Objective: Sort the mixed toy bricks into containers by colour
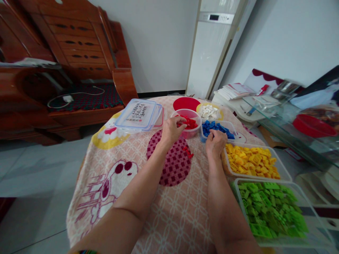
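Observation:
My left hand (172, 128) is at the left rim of a round clear tub of red bricks (191, 122), its fingers bent together over the bricks; whatever they pinch is too small to make out. My right hand (216, 142) rests at the near edge of a clear box of blue bricks (215, 129), fingertips curled at the bricks and partly hidden. A few loose red pieces (188, 152) lie on the patterned tablecloth (182, 208) between my forearms. White pieces (209, 111) lie behind the blue box.
Boxes of yellow bricks (251, 160) and green bricks (272, 208) stand along the right side. Stacked clear lids (137, 114) lie at the back left. A glass shelf (291, 134) with a red basket (314, 125) is at the right, a wooden bench (87, 111) at the left.

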Available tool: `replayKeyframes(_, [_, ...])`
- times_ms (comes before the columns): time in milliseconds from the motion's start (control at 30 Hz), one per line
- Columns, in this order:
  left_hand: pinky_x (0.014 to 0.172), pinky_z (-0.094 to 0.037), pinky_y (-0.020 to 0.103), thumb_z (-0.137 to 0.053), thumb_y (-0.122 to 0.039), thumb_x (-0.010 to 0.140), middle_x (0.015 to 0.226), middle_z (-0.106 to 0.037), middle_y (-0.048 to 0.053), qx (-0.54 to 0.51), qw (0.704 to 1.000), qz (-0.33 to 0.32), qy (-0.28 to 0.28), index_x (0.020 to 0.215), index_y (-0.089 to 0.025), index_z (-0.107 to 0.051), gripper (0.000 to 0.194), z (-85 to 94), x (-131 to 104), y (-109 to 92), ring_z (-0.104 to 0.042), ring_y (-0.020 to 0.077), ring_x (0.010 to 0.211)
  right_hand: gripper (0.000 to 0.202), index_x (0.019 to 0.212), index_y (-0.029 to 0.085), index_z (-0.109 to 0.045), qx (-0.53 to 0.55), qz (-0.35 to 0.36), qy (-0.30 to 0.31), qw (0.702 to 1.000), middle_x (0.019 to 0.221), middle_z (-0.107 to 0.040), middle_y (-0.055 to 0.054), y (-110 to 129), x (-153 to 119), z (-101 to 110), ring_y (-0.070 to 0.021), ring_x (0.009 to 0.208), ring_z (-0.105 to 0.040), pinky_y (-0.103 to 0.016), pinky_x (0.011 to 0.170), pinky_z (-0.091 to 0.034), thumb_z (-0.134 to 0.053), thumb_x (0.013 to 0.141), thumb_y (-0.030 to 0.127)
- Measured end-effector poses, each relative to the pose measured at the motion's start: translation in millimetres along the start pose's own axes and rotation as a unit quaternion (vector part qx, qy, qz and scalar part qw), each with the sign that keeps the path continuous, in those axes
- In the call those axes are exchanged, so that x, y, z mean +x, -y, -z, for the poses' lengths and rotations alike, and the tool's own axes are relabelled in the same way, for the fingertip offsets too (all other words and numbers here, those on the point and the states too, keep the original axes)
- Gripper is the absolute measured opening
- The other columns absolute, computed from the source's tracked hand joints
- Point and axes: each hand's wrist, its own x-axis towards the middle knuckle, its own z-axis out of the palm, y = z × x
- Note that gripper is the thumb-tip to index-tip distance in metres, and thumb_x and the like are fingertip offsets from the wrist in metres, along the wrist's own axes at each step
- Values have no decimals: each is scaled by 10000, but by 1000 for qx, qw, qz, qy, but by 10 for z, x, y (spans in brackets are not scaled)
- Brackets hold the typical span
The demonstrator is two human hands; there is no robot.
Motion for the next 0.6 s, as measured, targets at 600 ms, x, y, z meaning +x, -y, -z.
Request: replayKeyframes(600, [722,-511,280,-613,-54,733,739,-755,73,196,931,-124,282,701,-178,-781,211,-44,-132,-99,-693,206,722,313,946,168,-758,-6,11,-7,1000,976,-749,-160,-15,-7,-14,-304,1017,-613,-485,1030,-359,-451,886,175])
